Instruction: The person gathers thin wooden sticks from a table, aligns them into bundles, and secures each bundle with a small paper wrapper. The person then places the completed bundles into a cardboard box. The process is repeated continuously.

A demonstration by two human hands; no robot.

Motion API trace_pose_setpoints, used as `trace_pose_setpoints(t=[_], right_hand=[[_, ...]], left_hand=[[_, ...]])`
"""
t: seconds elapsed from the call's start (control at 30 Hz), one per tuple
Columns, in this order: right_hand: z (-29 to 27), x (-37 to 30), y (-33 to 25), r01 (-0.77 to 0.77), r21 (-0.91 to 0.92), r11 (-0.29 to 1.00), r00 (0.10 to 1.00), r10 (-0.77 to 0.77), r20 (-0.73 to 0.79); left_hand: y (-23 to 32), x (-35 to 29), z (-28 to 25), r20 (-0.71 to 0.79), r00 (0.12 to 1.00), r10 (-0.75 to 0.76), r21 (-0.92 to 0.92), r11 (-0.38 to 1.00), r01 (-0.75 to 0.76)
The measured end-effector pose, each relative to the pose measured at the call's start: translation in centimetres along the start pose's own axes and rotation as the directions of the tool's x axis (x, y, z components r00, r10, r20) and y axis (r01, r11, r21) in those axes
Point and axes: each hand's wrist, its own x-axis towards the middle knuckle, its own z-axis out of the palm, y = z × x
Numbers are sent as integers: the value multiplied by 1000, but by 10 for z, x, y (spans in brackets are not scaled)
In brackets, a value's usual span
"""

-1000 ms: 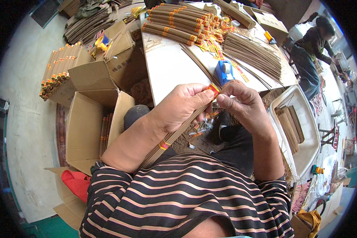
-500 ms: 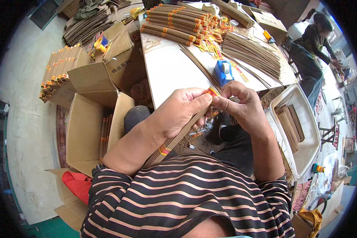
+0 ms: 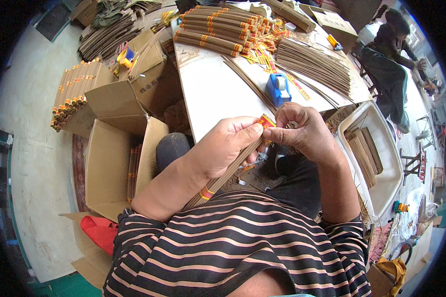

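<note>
My left hand (image 3: 223,146) is closed around a bundle of thin brown incense sticks (image 3: 229,172), which slants from my lap up toward the table. A red and yellow paper band (image 3: 266,121) lies at the bundle's upper end, under my left thumb. Thumb and forefinger of my right hand (image 3: 307,132) pinch at that band's edge. Lower down, a second band (image 3: 206,193) circles the bundle. Beyond my hands, a blue tape dispenser (image 3: 279,89) stands on the white table (image 3: 203,89). Loose incense sticks (image 3: 312,67) and spare paper bands (image 3: 268,60) lie behind it.
Banded bundles (image 3: 215,28) are stacked at the table's far side. To my left, an open carton (image 3: 104,171) holds several bundles, and more bundles (image 3: 74,91) stand beyond it. A white tub (image 3: 389,180) with sticks is at my right. Another person (image 3: 389,54) sits farther right.
Both hands keep their hold on the bundle and band, with only a slight shift of the fingers. The view has moved a little. The other person's head and arms have shifted.
</note>
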Motion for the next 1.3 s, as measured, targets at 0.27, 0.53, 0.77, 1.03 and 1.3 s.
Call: trace_pose_setpoints(t=[0.27, 0.53, 0.77, 1.03, 1.3], right_hand=[[-3, -2, -3, -2, 11, 1000, 1000, 2, 13], [-5, -5, 0, 58, -10, 998, 998, -58, -7], [-3, -7, 5, 3, 54, 999, 1000, -3, -14], [-3, -5, 7, 162, -86, 983, 984, -167, -57], [-3, 1, 9, 252, -204, 946, 960, -272, -74]], left_hand=[[-1, -2, 7, 4, 997, 73, 56, 996, -74], [-2, 1, 15, -74, 996, 54, 159, 986, -41], [-4, 3, 10, -29, 1000, 4, -21, 1000, -4], [-3, 3, 6, 6, 999, -45, -114, 992, 46], [-6, 7, 0, 26, 999, -25, -199, 980, 30]])
